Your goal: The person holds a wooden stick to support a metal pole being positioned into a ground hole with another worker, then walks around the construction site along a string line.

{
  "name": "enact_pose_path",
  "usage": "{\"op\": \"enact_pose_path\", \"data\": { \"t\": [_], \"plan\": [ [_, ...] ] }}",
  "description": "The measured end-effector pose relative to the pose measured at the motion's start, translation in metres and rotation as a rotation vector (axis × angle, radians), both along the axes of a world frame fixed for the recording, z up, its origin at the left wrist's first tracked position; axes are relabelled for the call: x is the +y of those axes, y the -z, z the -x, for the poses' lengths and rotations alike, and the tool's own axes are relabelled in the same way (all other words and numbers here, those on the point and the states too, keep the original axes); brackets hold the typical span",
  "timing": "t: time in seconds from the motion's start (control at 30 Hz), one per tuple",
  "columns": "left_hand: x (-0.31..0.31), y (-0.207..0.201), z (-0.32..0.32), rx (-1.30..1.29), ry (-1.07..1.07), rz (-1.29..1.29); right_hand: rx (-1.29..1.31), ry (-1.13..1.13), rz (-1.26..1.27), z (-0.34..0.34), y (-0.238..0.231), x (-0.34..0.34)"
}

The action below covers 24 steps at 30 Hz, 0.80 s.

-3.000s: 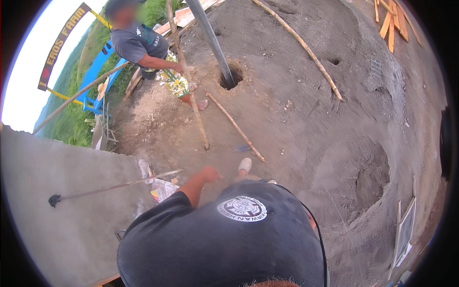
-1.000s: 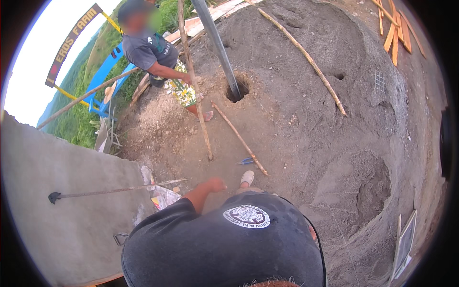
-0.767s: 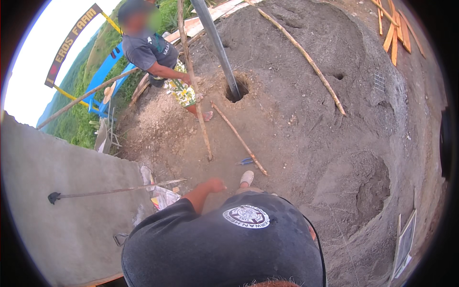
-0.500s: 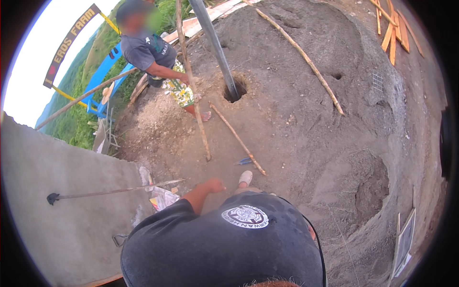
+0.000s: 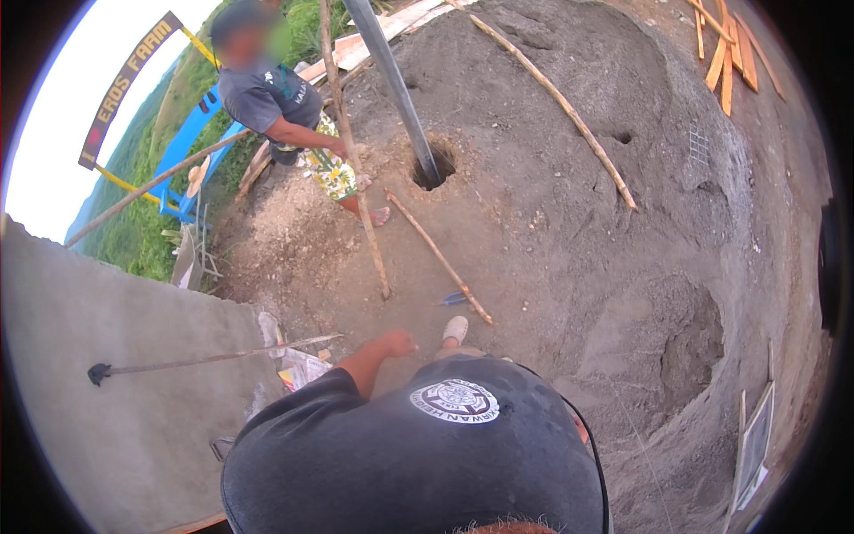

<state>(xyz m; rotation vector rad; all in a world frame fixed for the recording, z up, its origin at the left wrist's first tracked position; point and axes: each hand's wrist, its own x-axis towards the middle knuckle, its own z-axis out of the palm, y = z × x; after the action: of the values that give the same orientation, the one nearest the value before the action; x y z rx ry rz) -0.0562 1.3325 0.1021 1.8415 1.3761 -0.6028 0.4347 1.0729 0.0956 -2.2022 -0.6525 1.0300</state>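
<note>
My left hand (image 5: 398, 343) is held out in front of my dark shirt with its fingers curled closed; whatever may be inside is hidden. Of my right side only a sliver of skin shows beside the shirt, and its fingers are out of sight. Nearest my left hand is my light shoe (image 5: 455, 330) on the dirt. Beyond it lie a small blue-handled tool (image 5: 452, 299), perhaps pliers, and a wooden stick (image 5: 438, 254). A co-worker (image 5: 267, 102) at the far left grips an upright wooden pole (image 5: 349, 147). A grey metal post (image 5: 398, 80) stands tilted in a dug hole (image 5: 442, 169).
A concrete wall (image 5: 116, 329) fills the left, with a thin stick (image 5: 222, 357) leaning across it and torn sacks (image 5: 298, 367) beside it. Another long pole (image 5: 560, 98) lies on grey sand (image 5: 578, 231). Planks (image 5: 737, 58) lie far right; a framed screen (image 5: 753, 445) stands near right.
</note>
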Motion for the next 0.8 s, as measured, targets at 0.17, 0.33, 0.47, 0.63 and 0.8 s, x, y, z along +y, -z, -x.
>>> {"op": "enact_pose_path", "data": {
  "t": [0.17, 0.33, 0.47, 0.63, 0.8],
  "plan": [
    [-0.002, -0.009, -0.003, -0.033, 0.058, -0.077, 0.152, 0.144, 0.007, 0.004, 0.004, -0.002],
    [-0.003, -0.017, -0.007, -0.058, 0.076, -0.135, 0.162, 0.065, 0.015, 0.001, 0.018, -0.012],
    [-0.002, -0.019, -0.007, -0.043, 0.059, -0.085, -0.091, -0.042, 0.023, 0.004, 0.021, -0.018],
    [-0.002, -0.019, -0.007, -0.073, 0.009, -0.11, -0.073, -0.075, 0.027, 0.007, 0.009, -0.011],
    [-0.003, -0.021, -0.006, -0.031, 0.027, -0.07, 0.04, 0.06, -0.006, 0.01, -0.002, -0.006]
  ]
}}
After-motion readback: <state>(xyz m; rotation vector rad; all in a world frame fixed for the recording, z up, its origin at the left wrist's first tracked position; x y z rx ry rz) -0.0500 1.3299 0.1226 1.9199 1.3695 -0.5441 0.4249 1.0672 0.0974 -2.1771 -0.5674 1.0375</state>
